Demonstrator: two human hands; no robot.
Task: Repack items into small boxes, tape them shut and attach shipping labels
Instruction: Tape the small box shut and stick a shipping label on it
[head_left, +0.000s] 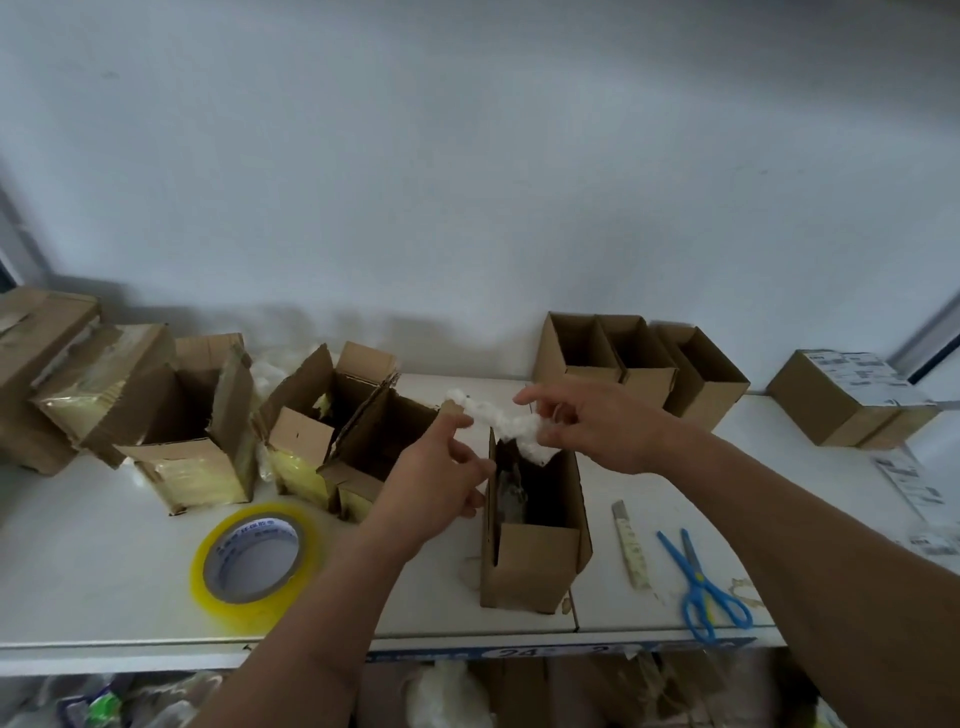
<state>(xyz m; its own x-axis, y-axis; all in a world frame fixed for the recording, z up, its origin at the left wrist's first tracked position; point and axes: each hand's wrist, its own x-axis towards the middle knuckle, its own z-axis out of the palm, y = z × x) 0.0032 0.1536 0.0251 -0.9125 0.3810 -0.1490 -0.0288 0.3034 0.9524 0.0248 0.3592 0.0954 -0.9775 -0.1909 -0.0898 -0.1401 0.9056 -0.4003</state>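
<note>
A small open cardboard box (535, 561) stands upright in the middle of the white table (104, 545), with a dark item inside it that I cannot make out. Above its opening both hands hold a strip of white foam wrap (501, 422). My left hand (441, 478) pinches the strip's left end. My right hand (597, 426) grips its right end, which hangs down into the box. A roll of yellow-clear packing tape (254, 564) lies flat to the left of the box.
Several opened, taped boxes (182, 431) stand at the left. Three empty small boxes (639, 358) line the wall behind. A labelled closed box (852, 397) sits far right, with loose labels (911, 480) near it. A utility knife (631, 545) and blue scissors (698, 584) lie right of the box.
</note>
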